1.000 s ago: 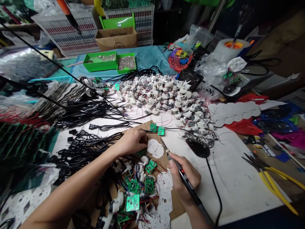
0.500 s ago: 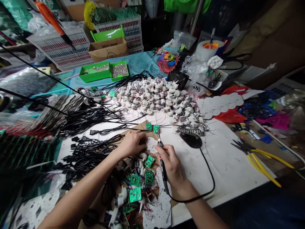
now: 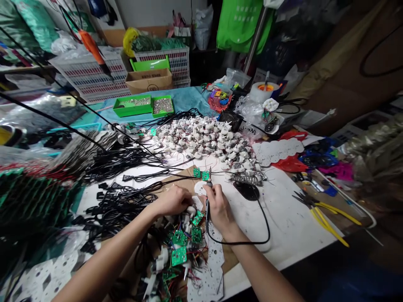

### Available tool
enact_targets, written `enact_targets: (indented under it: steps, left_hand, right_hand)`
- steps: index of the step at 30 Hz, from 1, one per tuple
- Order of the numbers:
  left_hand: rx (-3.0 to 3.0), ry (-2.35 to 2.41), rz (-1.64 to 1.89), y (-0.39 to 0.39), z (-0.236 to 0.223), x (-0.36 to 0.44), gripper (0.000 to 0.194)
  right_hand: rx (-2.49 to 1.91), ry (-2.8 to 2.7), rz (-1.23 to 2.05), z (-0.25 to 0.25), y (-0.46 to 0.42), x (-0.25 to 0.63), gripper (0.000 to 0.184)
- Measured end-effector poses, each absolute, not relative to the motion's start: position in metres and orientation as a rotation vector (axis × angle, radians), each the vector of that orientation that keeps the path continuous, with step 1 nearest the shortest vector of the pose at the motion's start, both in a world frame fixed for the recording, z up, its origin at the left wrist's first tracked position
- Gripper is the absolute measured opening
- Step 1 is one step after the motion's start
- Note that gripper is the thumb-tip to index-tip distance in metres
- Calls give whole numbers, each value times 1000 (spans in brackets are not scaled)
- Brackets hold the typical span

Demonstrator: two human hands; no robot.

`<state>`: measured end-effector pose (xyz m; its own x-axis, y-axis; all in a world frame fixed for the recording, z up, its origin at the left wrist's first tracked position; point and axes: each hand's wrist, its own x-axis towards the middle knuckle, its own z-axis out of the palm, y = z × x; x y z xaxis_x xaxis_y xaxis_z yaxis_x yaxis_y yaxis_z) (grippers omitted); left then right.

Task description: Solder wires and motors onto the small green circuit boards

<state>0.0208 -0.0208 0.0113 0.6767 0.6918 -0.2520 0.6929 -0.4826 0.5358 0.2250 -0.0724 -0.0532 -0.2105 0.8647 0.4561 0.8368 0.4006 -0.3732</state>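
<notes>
Here, cables (image 3: 121, 202) flank the left hand (image 3: 176, 199), grip unclear; the right hand (image 3: 219, 205) clasps a soldering iron (image 3: 207, 213).

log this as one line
right hand: holds soldering iron; left hand: grip unclear; iron tip: by green board; white parts: heaped beyond

"Where is it brightest?"
"Mid-frame, on the white sheet (image 3: 283, 218) and the heap of white parts (image 3: 204, 138)."
"And dimmest?"
"The right-hand corners, top and bottom, lie in deep shadow."
"Sharp?"
"Fairly, at centre. The edges smear and stretch, the green boards (image 3: 31, 199) at far left included. Clear plastic (image 3: 34, 113) at upper left catches glare."
</notes>
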Motion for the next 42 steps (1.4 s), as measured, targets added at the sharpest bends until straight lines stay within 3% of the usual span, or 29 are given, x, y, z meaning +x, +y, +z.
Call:
enact_targets:
  steps: [6,15,23,32,42]
  left_hand:
    - [2240,976,-54,-27,23,30,24]
    - [2289,1581,337,14,21,55,20]
    - [2437,1802,-13,43,14,114,44]
    - [2321,1675,36,65,6,126,23]
    - [2273,1440,257,71,-7,113,14]
  right_hand:
    - [-1361,-1889,70,-46,-80,232,25]
    - [-1260,-1752,145,-27,-116,248,25]
    - [-1233,-1684,182,-29,-131,255,25]
    - [-1263,-1639,233,-29,-135,262,22]
    - [-1284,-1641,213,-31,-142,284,16]
